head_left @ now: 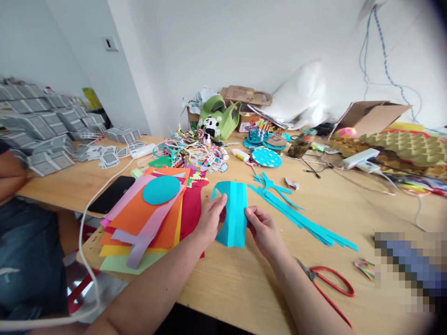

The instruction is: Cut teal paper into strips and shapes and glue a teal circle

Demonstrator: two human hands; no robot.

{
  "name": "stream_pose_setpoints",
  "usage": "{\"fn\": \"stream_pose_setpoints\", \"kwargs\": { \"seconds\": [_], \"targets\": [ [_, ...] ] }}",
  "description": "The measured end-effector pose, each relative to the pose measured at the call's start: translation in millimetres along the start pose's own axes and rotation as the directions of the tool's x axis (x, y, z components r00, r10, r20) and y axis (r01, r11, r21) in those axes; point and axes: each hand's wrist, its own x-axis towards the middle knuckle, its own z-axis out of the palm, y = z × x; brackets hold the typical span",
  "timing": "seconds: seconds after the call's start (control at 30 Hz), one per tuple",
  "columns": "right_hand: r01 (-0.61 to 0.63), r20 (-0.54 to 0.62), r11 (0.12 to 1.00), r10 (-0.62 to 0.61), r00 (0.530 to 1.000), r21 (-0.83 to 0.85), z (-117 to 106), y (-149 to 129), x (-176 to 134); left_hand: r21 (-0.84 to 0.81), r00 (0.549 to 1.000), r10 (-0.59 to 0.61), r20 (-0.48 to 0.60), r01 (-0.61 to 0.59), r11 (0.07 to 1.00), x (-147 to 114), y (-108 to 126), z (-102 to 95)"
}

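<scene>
A creased piece of blue paper (236, 216) is held up between my two hands, just above the table. My left hand (212, 215) grips its left side, thumb in front. At its right edge my right hand (262, 228) pinches it between thumb and fingers. To the left lies a stack of coloured paper sheets (131, 214), topped by a blue paper circle (161, 190). Long blue paper strips (300, 218) lie to the right of my hands. Red-handled scissors (330, 281) rest near my right forearm, which hides part of them.
A black phone (111, 194) and a white cable (84, 232) are at the left. Behind sit a pile of colourful trimmings (192, 149), a green bag (220, 118) and a dotted blue disc (267, 157). A power strip (361, 159) lies right. Another person's leg (31, 260) is at far left.
</scene>
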Motion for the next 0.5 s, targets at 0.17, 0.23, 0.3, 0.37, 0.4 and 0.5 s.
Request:
{"fn": "stream_pose_setpoints", "kwargs": {
  "seconds": [0.17,0.23,0.3,0.37,0.4,0.5],
  "targets": [
    [0.041,0.029,0.995,-0.039,0.999,-0.087,-2.7,2.5,-0.4,0.001,0.980,-0.104,0.172,0.105,0.994,-1.9,-1.4,-0.9],
    [0.063,0.041,0.989,-0.059,0.997,-0.131,-3.1,4.0,-0.5,0.071,0.987,-0.077,0.143,0.068,0.995,-1.2,-2.8,-2.9],
    [0.074,0.043,0.986,-0.068,0.997,-0.152,-2.8,5.1,-0.6,0.137,0.994,-0.038,0.099,0.024,0.990,0.3,-3.9,-5.2],
    [0.072,0.040,0.985,-0.067,0.997,-0.156,-2.2,5.4,-0.7,0.179,0.997,-0.011,0.072,-0.002,0.984,2.1,-4.8,-7.0],
    [0.071,0.039,0.985,-0.065,0.997,-0.157,-1.9,5.1,-0.8,0.187,0.997,-0.004,0.072,-0.010,0.982,3.0,-5.2,-7.7],
    [0.074,0.032,0.985,-0.070,0.997,-0.155,-1.8,4.0,-0.9,0.190,0.993,-0.008,0.114,-0.014,0.982,4.8,-6.4,-8.8]
  ]
}}
